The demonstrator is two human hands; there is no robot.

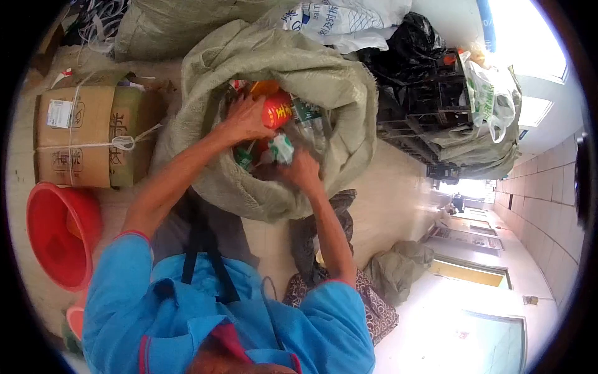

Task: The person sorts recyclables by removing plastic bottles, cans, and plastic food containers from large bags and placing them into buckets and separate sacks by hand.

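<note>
A large woven sack (249,53) stands with its mouth rolled outward, holding several bottles and cans. Inside the opening, my left hand (248,118) has its fingers around the side of a red can (276,111) with yellow characters. My right hand (302,169) is curled against a crumpled plastic bottle with a green-and-white label (281,148); motion blurs its fingertips. Near the red can lies a clear bottle with a dark green label (305,111). Something orange (265,88) shows at the sack's far side. Deeper contents are hidden by my hands.
A tied cardboard box (75,134) and a red basin (59,237) stand to the left. Black crates (417,103) and a black plastic bag (408,50) are at the right. More sacks (180,28) lie beyond. A patterned bag (374,308) rests by my right side; a corridor extends rightward.
</note>
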